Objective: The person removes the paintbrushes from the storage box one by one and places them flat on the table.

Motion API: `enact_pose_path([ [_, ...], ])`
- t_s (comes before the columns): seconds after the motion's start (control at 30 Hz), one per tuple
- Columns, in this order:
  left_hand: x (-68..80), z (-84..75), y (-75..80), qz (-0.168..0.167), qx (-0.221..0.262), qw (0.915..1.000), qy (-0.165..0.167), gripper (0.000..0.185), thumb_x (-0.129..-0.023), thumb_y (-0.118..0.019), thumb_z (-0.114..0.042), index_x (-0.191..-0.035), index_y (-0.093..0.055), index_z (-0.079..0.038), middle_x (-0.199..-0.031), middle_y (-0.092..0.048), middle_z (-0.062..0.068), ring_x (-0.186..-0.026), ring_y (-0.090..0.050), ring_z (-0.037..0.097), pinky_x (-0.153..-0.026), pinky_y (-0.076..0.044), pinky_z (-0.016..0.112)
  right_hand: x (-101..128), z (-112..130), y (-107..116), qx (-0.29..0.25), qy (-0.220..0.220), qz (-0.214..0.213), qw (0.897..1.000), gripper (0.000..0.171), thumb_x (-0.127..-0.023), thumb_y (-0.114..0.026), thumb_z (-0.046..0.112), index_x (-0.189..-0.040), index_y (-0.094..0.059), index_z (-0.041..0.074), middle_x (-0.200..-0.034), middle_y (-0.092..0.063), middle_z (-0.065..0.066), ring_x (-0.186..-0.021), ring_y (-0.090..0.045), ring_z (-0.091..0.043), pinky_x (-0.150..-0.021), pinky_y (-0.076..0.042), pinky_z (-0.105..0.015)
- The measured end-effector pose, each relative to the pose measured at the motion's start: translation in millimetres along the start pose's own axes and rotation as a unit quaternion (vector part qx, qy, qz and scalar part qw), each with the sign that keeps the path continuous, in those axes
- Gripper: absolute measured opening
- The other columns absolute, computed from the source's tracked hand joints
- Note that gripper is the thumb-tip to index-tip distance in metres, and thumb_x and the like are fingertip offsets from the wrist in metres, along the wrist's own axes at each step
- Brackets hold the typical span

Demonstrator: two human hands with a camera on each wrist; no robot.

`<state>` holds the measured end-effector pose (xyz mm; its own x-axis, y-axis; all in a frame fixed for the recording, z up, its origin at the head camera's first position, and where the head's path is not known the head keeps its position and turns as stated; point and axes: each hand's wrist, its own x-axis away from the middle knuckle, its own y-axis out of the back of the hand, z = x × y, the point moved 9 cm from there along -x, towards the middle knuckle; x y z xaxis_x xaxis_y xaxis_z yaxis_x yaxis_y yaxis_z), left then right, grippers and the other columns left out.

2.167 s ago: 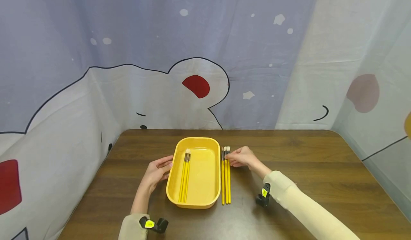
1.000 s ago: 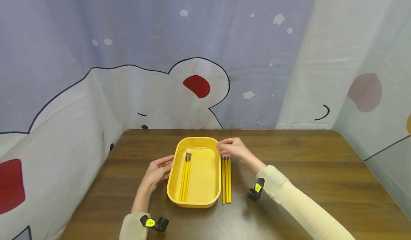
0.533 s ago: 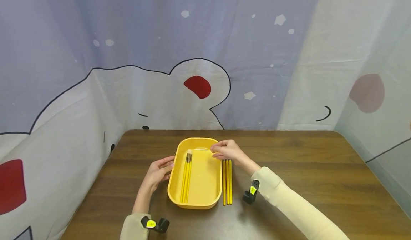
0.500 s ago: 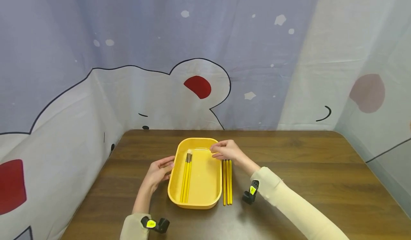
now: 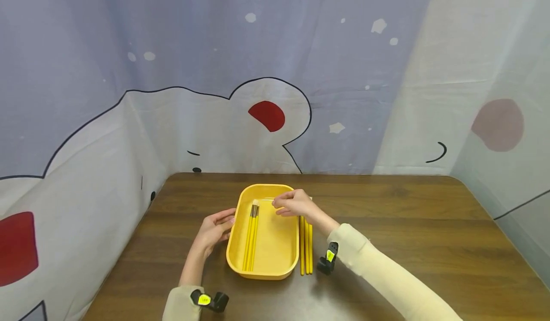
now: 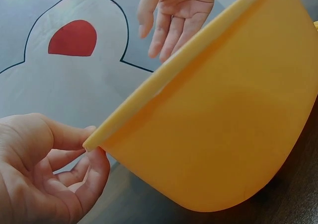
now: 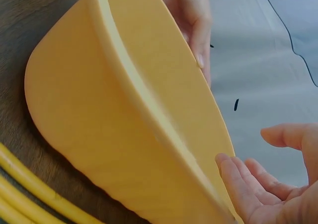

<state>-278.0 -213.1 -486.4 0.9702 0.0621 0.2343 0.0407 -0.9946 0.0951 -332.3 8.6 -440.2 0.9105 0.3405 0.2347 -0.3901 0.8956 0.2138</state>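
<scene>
A yellow tray with rounded corners stands on the table, with a few paintbrushes lying along its left side, bristles pointing away. My left hand holds the tray's left rim; in the left wrist view, thumb and finger pinch the rim from both sides. Over the far right part of the tray is my right hand, its fingers loosely spread with nothing between them in the right wrist view. Right of the tray, three more yellow-handled paintbrushes lie side by side, their upper ends partly hidden by the right hand.
The brown wooden table reaches back to a patterned curtain. Black wrist cameras sit on the left cuff and the right cuff.
My right hand has left the three paintbrushes on the table and moved leftward over the tray. The left hand stays on the tray's rim, and the brushes lie as before.
</scene>
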Motion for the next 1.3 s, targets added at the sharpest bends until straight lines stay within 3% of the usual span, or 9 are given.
enact_pose_path([
  [0.63, -3.4, -2.7, 0.1, -0.007, -0.004, 0.9999, -0.014, 0.038, -0.095, -0.055, -0.003, -0.134, -0.053, 0.002, -0.124, -0.059, 0.025, -0.087, -0.064, 0.012, -0.068, -0.055, 0.023, -12.7, -3.7, -20.8, 0.012, -0.022, 0.035, 0.999, 0.03, -0.086, -0.066, 0.013, -0.11, -0.068, -0.003, -0.118, -0.068, -0.016, -0.096, -0.07, -0.031, -0.081, -0.058, -0.033],
  [1.1, 0.3, -3.8, -0.9, -0.009, -0.003, 0.9999, -0.012, 0.039, -0.095, -0.057, -0.006, -0.134, -0.054, 0.001, -0.123, -0.059, 0.023, -0.088, -0.063, 0.015, -0.069, -0.056, 0.025, -19.1, -7.0, -35.0, -0.031, -0.111, 0.056, 0.992, 0.039, -0.087, -0.066, 0.011, -0.121, -0.06, -0.007, -0.118, -0.066, -0.022, -0.109, -0.064, -0.037, -0.089, -0.055, -0.036],
  [1.3, -2.5, -4.2, -2.6, -0.006, 0.002, 0.9999, -0.011, 0.039, -0.095, -0.056, -0.004, -0.133, -0.054, 0.001, -0.122, -0.06, 0.023, -0.086, -0.063, 0.013, -0.069, -0.056, 0.024, -22.2, -10.3, -36.4, -0.039, -0.139, 0.062, 0.988, 0.032, -0.088, -0.067, 0.008, -0.115, -0.064, -0.008, -0.116, -0.066, -0.021, -0.11, -0.063, -0.036, -0.09, -0.054, -0.036],
])
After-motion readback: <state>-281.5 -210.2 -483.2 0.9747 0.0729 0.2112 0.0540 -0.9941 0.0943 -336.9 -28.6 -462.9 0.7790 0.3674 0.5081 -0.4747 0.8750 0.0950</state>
